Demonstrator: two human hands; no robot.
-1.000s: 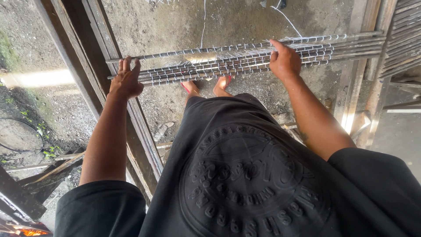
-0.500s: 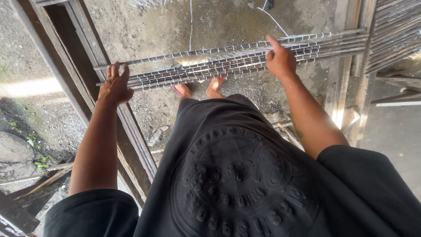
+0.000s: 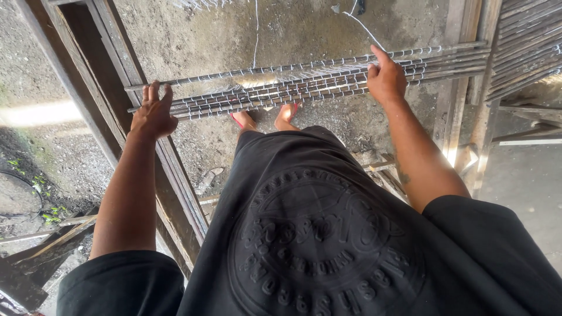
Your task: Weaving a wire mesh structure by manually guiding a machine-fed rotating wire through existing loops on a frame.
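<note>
A bundle of ribbed steel rebar rods [image 3: 293, 86] lies crosswise in front of me on two wooden beams, above my bare feet. My left hand [image 3: 153, 114] lies flat on the left ends of the rods, fingers together and stretched out. My right hand [image 3: 386, 79] rests on the rods further right, its fingers curled over them with the forefinger pointing forward. My black shirt with a round raised print fills the lower part of the head view.
A dark wooden beam [image 3: 111, 99] runs from the upper left toward me under the rods. Another timber frame [image 3: 462, 93] stands at the right, with more bundled rods [image 3: 524, 50] beyond it. Rough concrete floor [image 3: 205, 35] lies below, with scrap wood at the lower left.
My view has shifted a little. My left hand has slid slightly along the rod ends; my right hand stays on the rods. The bundle has hardly moved.
</note>
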